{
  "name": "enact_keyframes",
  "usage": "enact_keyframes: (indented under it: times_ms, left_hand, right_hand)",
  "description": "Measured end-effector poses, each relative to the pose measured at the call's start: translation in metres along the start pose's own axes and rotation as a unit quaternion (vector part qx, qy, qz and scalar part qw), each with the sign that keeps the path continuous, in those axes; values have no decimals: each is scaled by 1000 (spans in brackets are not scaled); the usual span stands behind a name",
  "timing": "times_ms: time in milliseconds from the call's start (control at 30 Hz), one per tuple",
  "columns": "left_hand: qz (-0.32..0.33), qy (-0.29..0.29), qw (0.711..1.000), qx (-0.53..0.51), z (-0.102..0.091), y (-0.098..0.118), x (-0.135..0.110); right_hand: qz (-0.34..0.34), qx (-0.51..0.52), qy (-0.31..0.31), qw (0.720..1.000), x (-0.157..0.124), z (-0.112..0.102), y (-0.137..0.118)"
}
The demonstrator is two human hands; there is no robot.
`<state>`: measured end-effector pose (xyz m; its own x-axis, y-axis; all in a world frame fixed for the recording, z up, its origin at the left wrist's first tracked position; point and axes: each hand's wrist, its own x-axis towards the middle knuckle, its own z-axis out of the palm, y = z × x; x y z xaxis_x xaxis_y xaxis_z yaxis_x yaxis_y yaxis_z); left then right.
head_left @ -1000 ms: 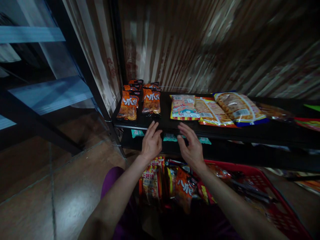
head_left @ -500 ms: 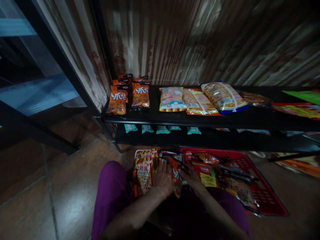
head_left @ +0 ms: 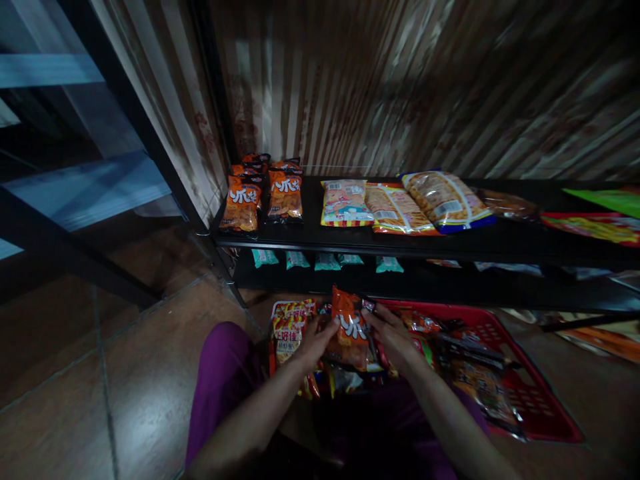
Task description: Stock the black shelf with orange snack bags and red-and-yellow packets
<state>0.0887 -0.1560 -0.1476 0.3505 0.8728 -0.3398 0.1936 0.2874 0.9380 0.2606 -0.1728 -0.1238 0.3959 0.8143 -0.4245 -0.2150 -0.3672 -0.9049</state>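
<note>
Between my two hands is an orange and black snack bag (head_left: 351,337), tilted up above the baskets. My left hand (head_left: 316,341) grips its left side, thumb on the front. On the opposite side, my right hand (head_left: 393,333) holds the bag's edge with bent fingers. Below and to the left, red and yellow snack packets (head_left: 289,337) stand in a white-rimmed basket. To the right a red plastic basket (head_left: 543,407) holds several mixed bags, partly hidden by my right arm.
A black shelf (head_left: 310,235) runs across in front, with matching orange snack bags (head_left: 241,205) at its left end. Flat snack bags (head_left: 400,208) lie further right. Small teal packets (head_left: 327,262) sit on the lower level. A dark rack post (head_left: 120,113) stands at left.
My hands have lifted the orange snack bag upright out of the pile, and both now grip its sides. My left hand was spread flat before. The view has shifted slightly.
</note>
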Motion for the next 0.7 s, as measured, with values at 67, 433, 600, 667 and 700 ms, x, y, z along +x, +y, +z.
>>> enact_keyframes:
  times_ms: [67, 433, 600, 667, 700]
  left_hand:
    - [24, -15, 985, -169, -12, 17, 4]
    - [76, 122, 926, -350, -41, 108, 10]
    - [64, 117, 920, -368, -42, 112, 10]
    - [33, 88, 926, -365, -45, 111, 8]
    - [24, 69, 935, -348, -47, 111, 6]
  right_hand:
    - [-25, -5, -46, 999, -6, 13, -21]
    - [-91, -1, -145, 985, -30, 68, -82]
    - [-71, 69, -81, 992, -25, 74, -89]
    - [-64, 77, -52, 994, -26, 74, -91]
    - [-60, 79, -40, 994, -27, 74, -92]
